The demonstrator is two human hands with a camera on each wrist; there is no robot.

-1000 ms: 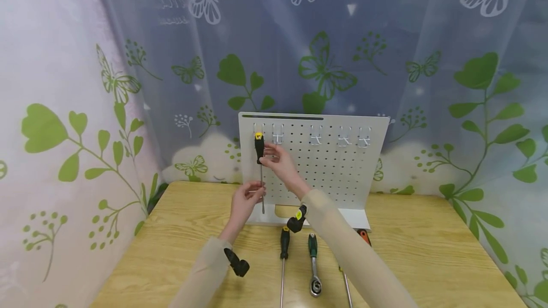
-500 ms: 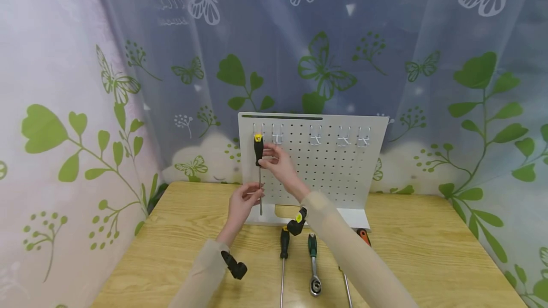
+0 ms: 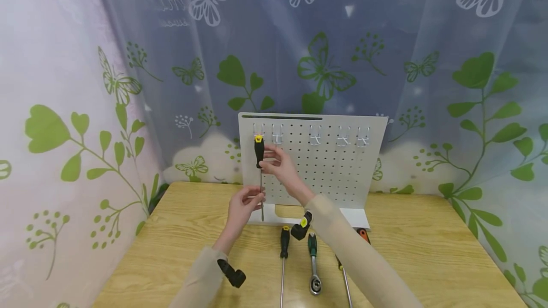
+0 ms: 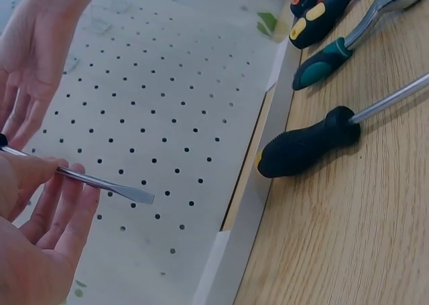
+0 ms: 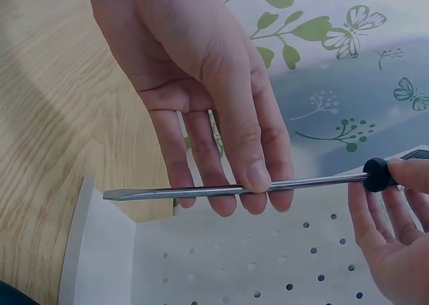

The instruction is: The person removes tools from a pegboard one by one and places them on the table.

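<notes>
Upright before the pegboard (image 3: 325, 175) hangs a flat-blade screwdriver (image 3: 259, 149) with a black handle and yellow end cap, tip downward. My right hand (image 3: 284, 170) pinches the lower handle near the collar, seen also in the right wrist view. Lower down, my left hand (image 3: 241, 207) pinches the steel shaft (image 5: 161, 193) between thumb and fingers, leaving the flat tip (image 4: 141, 196) sticking out. A clear hook at the board's upper left is partly hidden behind the handle.
More clear hooks (image 3: 315, 136) line the board's top. On the wooden table (image 3: 171, 251) lie a black-handled screwdriver (image 3: 284, 244), a green-handled ratchet wrench (image 3: 313, 246), a yellow-and-black-handled screwdriver (image 4: 326, 13) and an orange-handled tool (image 3: 363, 235). A patterned curtain (image 3: 274, 61) hangs behind.
Both hands and the screwdriver have come down slightly over the last second. The grip on handle and shaft looks the same. The tools on the table have not moved.
</notes>
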